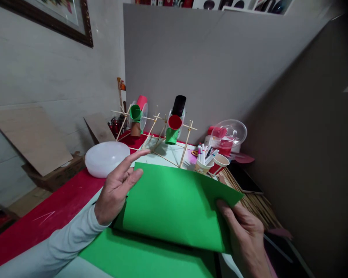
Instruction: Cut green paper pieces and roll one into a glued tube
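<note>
A sheet of green paper [174, 204], bent over along its near side, is held up in front of me. My right hand [246, 227] grips its right edge, the thumb lying on top. At the left edge, my left hand [116, 185] has its fingers stretched out and thumb apart; whether it touches the paper is hard to tell. Below lies more green paper [150, 256], with dark edges showing beside it. Beyond the sheet stand stick frames [185, 144] carrying wheels of coloured paper tubes, among them a black tube [179, 105] and a red tube [174, 122].
A white plastic bowl [107, 158] sits upside down on the red tabletop [55, 212]. To the right are a paper cup of markers [203, 166], another paper cup [219, 164], a clear plastic lid [230, 133] and a bundle of sticks [255, 208]. A grey board [220, 58] rises behind.
</note>
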Demonstrator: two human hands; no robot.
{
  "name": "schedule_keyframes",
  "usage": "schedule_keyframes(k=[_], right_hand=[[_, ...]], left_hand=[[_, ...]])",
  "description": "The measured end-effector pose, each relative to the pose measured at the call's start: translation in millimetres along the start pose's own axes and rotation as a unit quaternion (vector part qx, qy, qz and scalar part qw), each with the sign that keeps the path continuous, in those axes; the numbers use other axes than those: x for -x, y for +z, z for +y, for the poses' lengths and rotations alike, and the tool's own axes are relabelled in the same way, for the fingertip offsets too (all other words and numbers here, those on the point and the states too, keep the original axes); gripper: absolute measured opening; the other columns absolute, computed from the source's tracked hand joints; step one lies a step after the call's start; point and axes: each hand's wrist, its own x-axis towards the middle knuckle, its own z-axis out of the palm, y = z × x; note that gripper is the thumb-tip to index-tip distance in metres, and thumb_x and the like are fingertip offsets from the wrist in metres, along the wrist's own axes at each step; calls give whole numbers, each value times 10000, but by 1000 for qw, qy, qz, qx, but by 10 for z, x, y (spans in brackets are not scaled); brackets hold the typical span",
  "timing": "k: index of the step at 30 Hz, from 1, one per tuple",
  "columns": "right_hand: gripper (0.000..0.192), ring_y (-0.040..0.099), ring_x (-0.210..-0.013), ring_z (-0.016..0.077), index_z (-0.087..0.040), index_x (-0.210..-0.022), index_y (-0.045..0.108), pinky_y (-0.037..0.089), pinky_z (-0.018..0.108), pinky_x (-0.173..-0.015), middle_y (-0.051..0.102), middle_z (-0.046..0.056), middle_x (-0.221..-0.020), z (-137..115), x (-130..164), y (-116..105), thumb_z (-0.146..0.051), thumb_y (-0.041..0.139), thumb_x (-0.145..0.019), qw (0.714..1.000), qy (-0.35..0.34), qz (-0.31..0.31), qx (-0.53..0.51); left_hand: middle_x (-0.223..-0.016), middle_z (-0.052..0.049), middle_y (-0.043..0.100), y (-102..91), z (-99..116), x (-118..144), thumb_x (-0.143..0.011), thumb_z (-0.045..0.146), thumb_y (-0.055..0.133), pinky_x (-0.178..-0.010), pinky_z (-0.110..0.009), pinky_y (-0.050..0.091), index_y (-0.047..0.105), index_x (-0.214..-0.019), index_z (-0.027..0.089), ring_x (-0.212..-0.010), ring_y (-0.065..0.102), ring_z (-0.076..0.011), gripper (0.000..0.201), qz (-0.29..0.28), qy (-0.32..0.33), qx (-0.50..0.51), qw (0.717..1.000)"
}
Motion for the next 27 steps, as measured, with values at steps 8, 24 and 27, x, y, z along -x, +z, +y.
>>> schedule_keyframes(k=[8, 24, 27], right_hand=[[270, 572, -638, 218, -218, -792, 798, 463, 283, -550, 699, 45, -705, -101, 22, 46, -457, 715, -699, 999, -25, -2, 29], [362, 362, -566, 119, -192, -602, 552, 294, 246, -523, 397, -34, -588, -256, -75, 16, -468, 640, -819, 984, -7, -181, 8], [391, 358, -565, 110, -193, -613, 512, 283, 238, -511, 387, -37, -601, -244, -102, -10, -498, 636, -822, 973, 18, -228, -13]], left_hand=[[-948, 7, 783, -26, 8, -45, -827, 296, 674, -883, -243, 497, 798, -924, 280, -907, 696, -211, 158, 37, 136, -144, 979], [-775, -49, 729, -42, -73, -236, -843, 400, 632, -691, -263, 485, 798, -970, 293, -736, 649, -221, 234, -212, 151, -279, 924], [-910, -40, 769, 30, -4, -241, -850, 480, 599, -798, -255, 507, 795, -967, 295, -890, 686, -243, 294, -286, 115, -301, 903]])
